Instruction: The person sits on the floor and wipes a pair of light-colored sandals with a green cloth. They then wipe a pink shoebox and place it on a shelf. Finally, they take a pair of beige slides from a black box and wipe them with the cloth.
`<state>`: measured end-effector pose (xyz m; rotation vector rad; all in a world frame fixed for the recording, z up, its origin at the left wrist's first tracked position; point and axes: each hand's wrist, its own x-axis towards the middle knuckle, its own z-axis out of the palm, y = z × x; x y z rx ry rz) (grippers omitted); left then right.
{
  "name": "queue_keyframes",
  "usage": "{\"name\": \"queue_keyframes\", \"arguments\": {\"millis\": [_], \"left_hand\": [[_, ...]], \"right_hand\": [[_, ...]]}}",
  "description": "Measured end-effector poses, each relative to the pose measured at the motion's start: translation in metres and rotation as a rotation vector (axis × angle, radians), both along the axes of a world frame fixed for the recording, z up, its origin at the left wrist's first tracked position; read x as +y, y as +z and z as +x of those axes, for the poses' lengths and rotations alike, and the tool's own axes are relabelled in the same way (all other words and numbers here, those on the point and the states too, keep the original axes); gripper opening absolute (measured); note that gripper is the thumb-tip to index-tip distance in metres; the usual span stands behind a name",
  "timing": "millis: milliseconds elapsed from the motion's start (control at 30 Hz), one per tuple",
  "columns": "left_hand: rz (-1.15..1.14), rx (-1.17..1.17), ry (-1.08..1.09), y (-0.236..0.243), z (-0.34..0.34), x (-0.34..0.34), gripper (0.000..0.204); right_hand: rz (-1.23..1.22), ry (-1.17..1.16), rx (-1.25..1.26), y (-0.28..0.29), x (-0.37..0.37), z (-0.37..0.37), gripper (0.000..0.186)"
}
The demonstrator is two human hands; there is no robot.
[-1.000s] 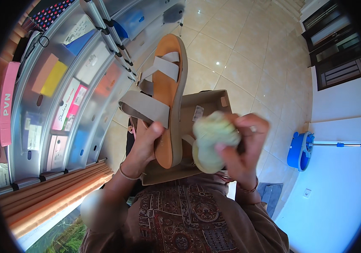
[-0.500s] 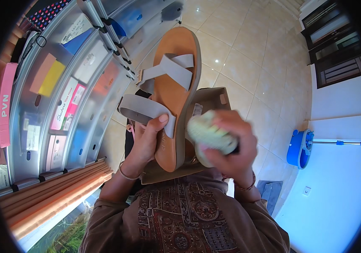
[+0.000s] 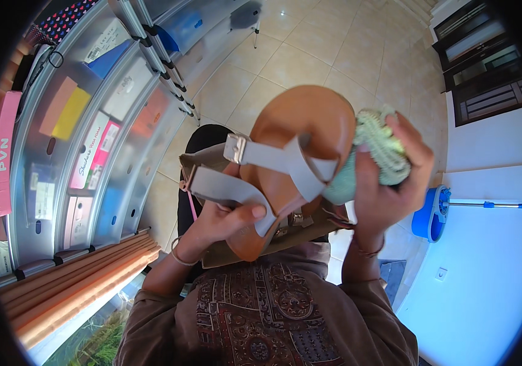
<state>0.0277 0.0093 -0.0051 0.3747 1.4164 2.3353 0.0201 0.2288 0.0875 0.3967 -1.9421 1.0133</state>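
A tan sandal (image 3: 309, 113) with pale grey straps and a silver buckle is held up in front of me, its footbed facing me and its toe tilted to the right. My left hand (image 3: 227, 222) grips it near the heel, the thumb lying over a strap. A light green cloth (image 3: 383, 146) is bunched in my right hand (image 3: 395, 183). That cloth meets the sandal's right edge near the toe. Below the sandal rests an open brown box (image 3: 224, 253) on my lap, and part of another buckled sandal shows inside it.
Stacked clear-fronted boxes (image 3: 84, 152) with shoe boxes inside stand at the left, beside metal poles (image 3: 157, 55). An orange-brown curtain (image 3: 84, 274) hangs at lower left. A blue mop bucket (image 3: 431, 213) with a handle is at the right on the tiled floor (image 3: 309, 46).
The sandal has tipped to the right and lowered, its toe coming nearer me. My right hand has moved up and right with the cloth, which now touches the sandal's edge.
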Motion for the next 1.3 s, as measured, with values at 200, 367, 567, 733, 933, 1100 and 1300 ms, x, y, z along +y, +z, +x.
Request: {"name": "queue_keyframes", "arguments": {"millis": [200,367,567,733,933,1100,1300], "left_hand": [[-0.319,0.260,-0.169,0.007,-0.004,-0.004,0.070],[-0.356,0.337,-0.120,0.020,-0.005,0.009,0.061],[-0.397,0.328,-0.173,0.010,-0.006,-0.003,0.079],[-0.386,0.336,-0.130,0.007,-0.006,-0.002,0.080],[-0.351,0.241,-0.099,0.010,-0.006,0.003,0.080],[-0.347,0.187,-0.045,0.014,-0.006,0.006,0.079],[-0.387,0.320,0.056,0.006,-0.008,0.006,0.079]], "right_hand": [[0.259,0.329,-0.322,0.061,0.043,-0.008,0.048],[0.399,0.654,-0.581,0.080,0.065,-0.029,0.047],[0.355,0.244,-0.358,0.098,0.068,-0.013,0.024],[0.420,0.233,-0.439,0.085,0.055,-0.001,0.016],[0.408,0.014,-0.315,0.061,0.035,0.003,0.014],[0.281,-0.017,-0.257,0.051,0.027,-0.003,0.014],[0.206,0.138,-0.343,0.045,0.035,-0.013,0.009]]}}
